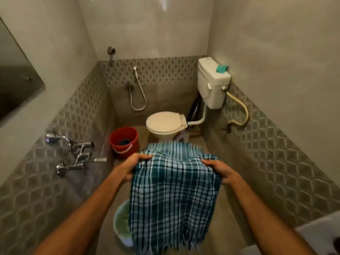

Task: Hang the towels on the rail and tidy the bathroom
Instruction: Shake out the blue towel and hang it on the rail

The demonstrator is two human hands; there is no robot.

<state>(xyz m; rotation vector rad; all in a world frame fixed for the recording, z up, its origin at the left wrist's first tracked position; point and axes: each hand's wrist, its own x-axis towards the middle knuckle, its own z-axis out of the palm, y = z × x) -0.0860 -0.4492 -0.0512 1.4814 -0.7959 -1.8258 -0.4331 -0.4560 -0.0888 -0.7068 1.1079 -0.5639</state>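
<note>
Both hands grasp the blue checked towel point(174, 192) at chest height above the floor: the left hand point(134, 168) pinches its left edge, the right hand point(220, 172) its right, cloth hanging between.

Dim bathroom with patterned grey wall tiles point(276, 153), white toilet point(163, 123) under its cistern point(211, 83), red bucket point(117, 137) beside

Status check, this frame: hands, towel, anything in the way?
Left hand and right hand both gripping the checked towel, held up, lower end hanging. No rail in view. Red bucket and toilet ahead on floor.
</note>
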